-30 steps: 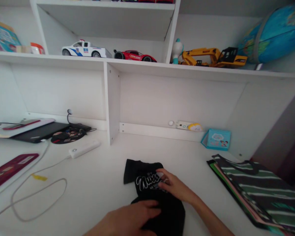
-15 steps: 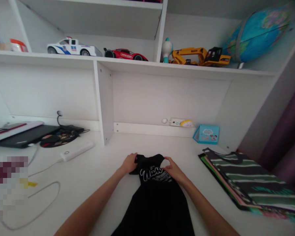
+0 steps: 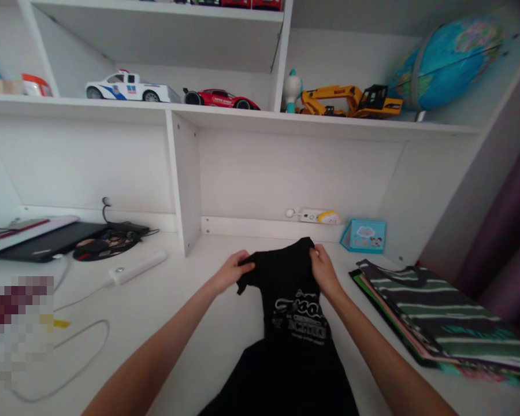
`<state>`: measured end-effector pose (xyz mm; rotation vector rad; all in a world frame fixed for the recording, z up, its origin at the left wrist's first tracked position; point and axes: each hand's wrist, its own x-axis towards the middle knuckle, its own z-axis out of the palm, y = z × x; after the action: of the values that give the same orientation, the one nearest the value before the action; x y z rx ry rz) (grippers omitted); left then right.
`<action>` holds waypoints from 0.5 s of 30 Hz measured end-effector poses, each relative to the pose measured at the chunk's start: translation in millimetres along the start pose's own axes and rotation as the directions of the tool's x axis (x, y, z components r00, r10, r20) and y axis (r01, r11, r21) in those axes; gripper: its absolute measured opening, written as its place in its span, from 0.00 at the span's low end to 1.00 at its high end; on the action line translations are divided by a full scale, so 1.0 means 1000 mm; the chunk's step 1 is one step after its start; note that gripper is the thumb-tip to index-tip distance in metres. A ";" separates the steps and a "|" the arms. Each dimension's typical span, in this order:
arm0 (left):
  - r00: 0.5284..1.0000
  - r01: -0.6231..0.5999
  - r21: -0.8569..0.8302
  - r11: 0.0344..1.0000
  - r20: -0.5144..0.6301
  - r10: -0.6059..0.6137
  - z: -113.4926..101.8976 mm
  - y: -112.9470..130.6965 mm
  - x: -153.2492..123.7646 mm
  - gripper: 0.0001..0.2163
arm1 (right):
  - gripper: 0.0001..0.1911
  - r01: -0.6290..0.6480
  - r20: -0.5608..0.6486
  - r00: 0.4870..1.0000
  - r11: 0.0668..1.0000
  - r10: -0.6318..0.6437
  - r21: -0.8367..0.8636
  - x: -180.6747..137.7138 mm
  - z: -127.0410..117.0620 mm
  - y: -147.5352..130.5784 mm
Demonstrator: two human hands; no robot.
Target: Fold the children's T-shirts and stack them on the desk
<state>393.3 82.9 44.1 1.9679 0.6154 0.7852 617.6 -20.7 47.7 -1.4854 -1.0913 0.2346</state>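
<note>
A black T-shirt (image 3: pixel 294 312) with a white printed logo hangs in front of me over the white desk (image 3: pixel 190 312). My left hand (image 3: pixel 233 270) pinches its upper left corner. My right hand (image 3: pixel 323 267) grips the upper right corner. Both hands hold the shirt's top edge lifted off the desk, and the rest of the cloth trails down toward me and out of the bottom of the view.
A stack of folded clothes (image 3: pixel 437 315) topped by a green striped one lies at the right. A small teal box (image 3: pixel 364 236) and power strip (image 3: pixel 314 216) sit at the back. Cables, a charger (image 3: pixel 134 267) and a laptop (image 3: pixel 47 241) are at the left. Toy cars (image 3: pixel 130 89), an excavator (image 3: pixel 351 101) and a globe (image 3: pixel 450 58) fill the shelf.
Both hands moved from pressing the folded shirt on the desk to its top corners, then lifted it up and away so the shirt unfolded and hangs longer.
</note>
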 end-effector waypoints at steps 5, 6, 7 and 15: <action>0.862 -0.224 0.174 0.959 -0.424 0.278 -0.051 0.059 0.021 0.04 | 0.16 0.225 0.168 0.963 0.971 -0.209 -0.085 0.025 -0.045 -0.064; 0.812 -0.266 0.255 0.929 -0.461 0.359 -0.058 0.075 0.023 0.04 | 0.17 0.313 0.267 0.923 0.944 -0.276 -0.105 0.029 -0.053 -0.078; 0.753 -0.301 0.339 0.892 -0.490 0.440 -0.065 0.091 0.024 0.06 | 0.19 0.401 0.365 0.870 0.907 -0.331 -0.133 0.032 -0.060 -0.091; 0.364 -0.244 0.742 0.625 -0.527 0.768 -0.107 0.200 0.002 0.08 | 0.19 0.471 0.374 0.872 0.744 -0.314 -0.474 0.048 -0.116 -0.150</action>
<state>338.5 49.9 261.4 2.2793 0.7740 2.3049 651.9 -87.6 228.5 -1.7036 -1.7859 -0.2148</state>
